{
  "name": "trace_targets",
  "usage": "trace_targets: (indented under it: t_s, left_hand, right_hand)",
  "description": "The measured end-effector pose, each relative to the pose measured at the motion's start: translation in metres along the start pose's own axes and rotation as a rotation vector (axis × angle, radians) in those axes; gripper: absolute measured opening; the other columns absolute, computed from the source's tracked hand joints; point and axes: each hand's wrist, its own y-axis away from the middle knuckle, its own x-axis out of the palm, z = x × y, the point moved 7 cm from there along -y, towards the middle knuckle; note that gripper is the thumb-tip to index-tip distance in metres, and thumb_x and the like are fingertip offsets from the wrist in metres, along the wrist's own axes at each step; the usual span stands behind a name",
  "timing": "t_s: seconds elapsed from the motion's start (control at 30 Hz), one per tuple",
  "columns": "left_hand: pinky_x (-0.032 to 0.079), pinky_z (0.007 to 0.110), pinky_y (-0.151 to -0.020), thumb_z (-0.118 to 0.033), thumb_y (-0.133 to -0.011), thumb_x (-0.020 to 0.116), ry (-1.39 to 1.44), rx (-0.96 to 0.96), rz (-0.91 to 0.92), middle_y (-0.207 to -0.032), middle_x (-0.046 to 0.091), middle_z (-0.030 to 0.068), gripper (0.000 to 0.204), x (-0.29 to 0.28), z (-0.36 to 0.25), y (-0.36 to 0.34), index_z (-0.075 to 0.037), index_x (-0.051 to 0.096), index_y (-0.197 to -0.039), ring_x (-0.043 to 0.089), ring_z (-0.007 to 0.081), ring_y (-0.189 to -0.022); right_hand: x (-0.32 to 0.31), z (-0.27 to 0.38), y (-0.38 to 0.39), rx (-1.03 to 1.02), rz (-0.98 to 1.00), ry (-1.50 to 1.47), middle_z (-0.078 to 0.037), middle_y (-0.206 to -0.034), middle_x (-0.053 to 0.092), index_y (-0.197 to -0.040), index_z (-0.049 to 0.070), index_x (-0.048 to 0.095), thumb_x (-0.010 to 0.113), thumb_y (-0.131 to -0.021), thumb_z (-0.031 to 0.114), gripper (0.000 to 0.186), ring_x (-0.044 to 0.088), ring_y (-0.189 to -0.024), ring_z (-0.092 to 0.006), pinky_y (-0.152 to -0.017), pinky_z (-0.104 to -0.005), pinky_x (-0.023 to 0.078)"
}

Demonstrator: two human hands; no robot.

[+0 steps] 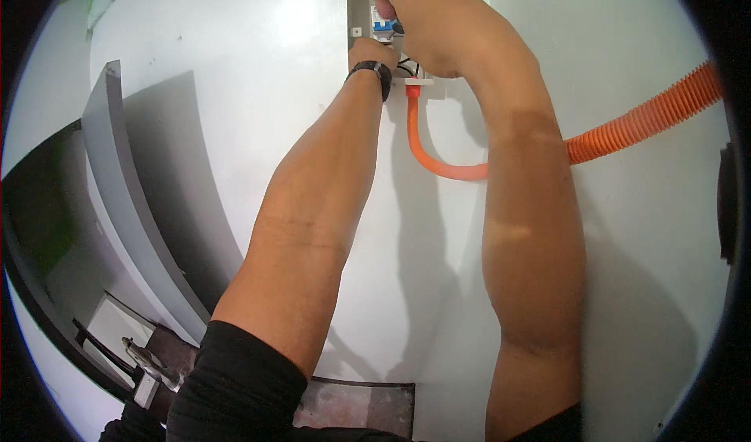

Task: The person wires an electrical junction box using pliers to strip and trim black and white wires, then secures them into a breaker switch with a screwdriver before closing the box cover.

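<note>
An open pale electrical box (pixel 358 12) is on the white wall at the top, with a small white-and-blue breaker (pixel 381 21) and black wires (pixel 407 70) inside. My left hand (pixel 369 51), a dark band round its wrist, reaches into its lower left; its fingers are mostly hidden. My right hand (pixel 430 31) is curled over the box's upper right, beside a small dark thing (pixel 397 27); what it holds is hidden. An orange pipe (pixel 415 129) runs down from the box's underside and bends right behind my right forearm.
An orange corrugated hose (pixel 641 121) crosses the right side. A tall grey panel (pixel 137 199) stands out at the left, above a metal fitting (pixel 149 360) and a white piece (pixel 145 391). A framed mottled patch (pixel 352 407) lies at the bottom.
</note>
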Motion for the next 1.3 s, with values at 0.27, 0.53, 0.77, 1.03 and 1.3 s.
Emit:
trace_targets:
  t_s: [0.27, 0.53, 0.77, 1.03, 1.3]
  left_hand:
    - [0.056, 0.043, -0.097, -0.026, -0.087, 0.074, 0.187, -0.281, 0.01, -0.117, 0.072, 0.0262, 0.039, -0.012, -0.022, 0.04, 0.004, 0.072, -0.111, 0.07, 0.037, -0.112]
    - [0.056, 0.042, -0.097, -0.028, -0.091, 0.073, 0.154, -0.334, 0.053, -0.117, 0.072, 0.0263, 0.039, -0.011, -0.031, 0.053, 0.004, 0.072, -0.113, 0.07, 0.0366, -0.113]
    - [0.056, 0.042, -0.099, -0.025, -0.091, 0.072, 0.069, -0.294, 0.046, -0.124, 0.07, 0.0254, 0.04, 0.002, -0.02, 0.034, 0.004, 0.069, -0.119, 0.069, 0.0354, -0.116]
    - [0.056, 0.041, -0.1, -0.025, -0.09, 0.072, 0.107, -0.29, 0.056, -0.123, 0.071, 0.0252, 0.038, -0.014, -0.033, 0.045, 0.003, 0.071, -0.116, 0.069, 0.0357, -0.116]
    - [0.056, 0.042, -0.1, -0.027, -0.093, 0.072, 0.025, -0.189, 0.047, -0.119, 0.072, 0.0251, 0.038, -0.006, -0.009, 0.022, 0.003, 0.071, -0.115, 0.07, 0.0356, -0.115]
  right_hand:
    - [0.022, -0.013, -0.023, -0.062, 0.239, -0.054, -0.017, -0.106, 0.064, -0.09, -0.001, 0.069, 0.076, -0.085, 0.007, 0.012, 0.061, -0.098, -0.0282, -0.083, -0.0404, 0.053]
    - [0.004, 0.008, 0.017, 0.105, -0.201, -0.056, -0.018, -0.108, 0.061, -0.113, -0.001, 0.065, 0.071, -0.089, 0.006, 0.025, 0.066, -0.098, -0.0309, -0.085, -0.0394, 0.055]
    - [0.027, -0.013, -0.017, 0.055, 0.047, -0.095, -0.014, -0.108, 0.062, -0.105, 0.0, 0.063, 0.073, -0.085, -0.001, 0.023, 0.063, -0.098, -0.0281, -0.087, -0.0392, 0.053]
    - [0.021, -0.006, -0.005, -0.045, 0.035, -0.097, -0.015, -0.103, 0.067, -0.102, 0.001, 0.064, 0.074, -0.087, 0.004, 0.019, 0.062, -0.099, -0.0286, -0.086, -0.0379, 0.051]
    - [0.029, -0.009, -0.003, 0.232, -0.499, -0.081, -0.021, -0.104, 0.066, -0.111, -0.002, 0.06, 0.069, -0.094, 0.017, 0.027, 0.067, -0.098, -0.0326, -0.085, -0.0458, 0.054]
